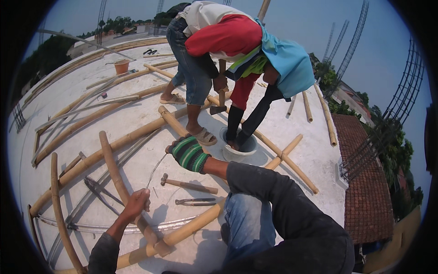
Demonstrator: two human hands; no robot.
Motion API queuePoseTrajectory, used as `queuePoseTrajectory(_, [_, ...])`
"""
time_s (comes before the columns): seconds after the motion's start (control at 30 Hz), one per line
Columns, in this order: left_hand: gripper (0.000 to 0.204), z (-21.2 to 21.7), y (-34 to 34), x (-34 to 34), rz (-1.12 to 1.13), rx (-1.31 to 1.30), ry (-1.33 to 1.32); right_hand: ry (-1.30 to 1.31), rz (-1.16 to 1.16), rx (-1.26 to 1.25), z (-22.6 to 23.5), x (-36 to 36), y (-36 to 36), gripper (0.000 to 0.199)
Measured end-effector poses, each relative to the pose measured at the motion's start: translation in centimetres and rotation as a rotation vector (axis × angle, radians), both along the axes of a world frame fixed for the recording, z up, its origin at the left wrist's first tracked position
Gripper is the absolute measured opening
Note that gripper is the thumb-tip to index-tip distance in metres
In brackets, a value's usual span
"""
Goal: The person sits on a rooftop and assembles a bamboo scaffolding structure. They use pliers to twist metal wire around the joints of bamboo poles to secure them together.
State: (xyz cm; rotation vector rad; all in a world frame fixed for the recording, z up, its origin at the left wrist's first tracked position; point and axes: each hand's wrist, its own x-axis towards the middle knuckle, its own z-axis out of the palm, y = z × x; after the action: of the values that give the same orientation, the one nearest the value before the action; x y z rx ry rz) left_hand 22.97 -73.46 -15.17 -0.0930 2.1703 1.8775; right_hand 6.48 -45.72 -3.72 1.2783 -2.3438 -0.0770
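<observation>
A thin wire [156, 170] runs between my two hands above the pale floor. My left hand [138, 204], bare, is closed around its lower end, over a bamboo pole [116, 171]. My right hand [189, 153], in a green and black striped glove, pinches the upper end, close to another bamboo pole [173, 121]. Below the glove lies a hammer [191, 185] with a wooden handle. Nearer to me a pair of pincers [195, 201] rests on the floor, beside a thick bamboo pole [189, 230].
A co-worker [223, 36] bends over ahead, one hand in a bucket [248, 148], the other holding a large hammer [221, 93]. Crossed bamboo poles [284, 155] lie to the right. Beyond the roof edge stand rebar columns [404, 91]. An orange bucket [122, 67] stands far left.
</observation>
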Motion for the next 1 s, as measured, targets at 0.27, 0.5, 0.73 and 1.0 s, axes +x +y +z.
queuePoseTrajectory(0.27, [0.056, -2.2, 0.4, -0.2, -0.038, -0.719, 0.463, 0.036, -0.017, -0.048, -0.5, -1.8, 0.8, 0.014])
queuePoseTrajectory(0.5, [0.05, -1.2, -5.9, -1.6, 0.149, -1.038, 0.577, -0.637, -0.089, 0.339, 0.4, 2.7, 0.0, 0.021])
queuePoseTrajectory(0.73, [0.049, -4.4, -8.1, 1.0, -0.106, -1.124, 0.509, -0.947, 0.361, 0.042, 2.1, 6.7, -1.8, 0.026])
queuePoseTrajectory(1.0, [0.046, -2.1, -5.2, 0.3, -0.254, -0.991, 0.602, -0.541, 0.167, -0.282, 1.9, 4.1, -1.1, 0.023])
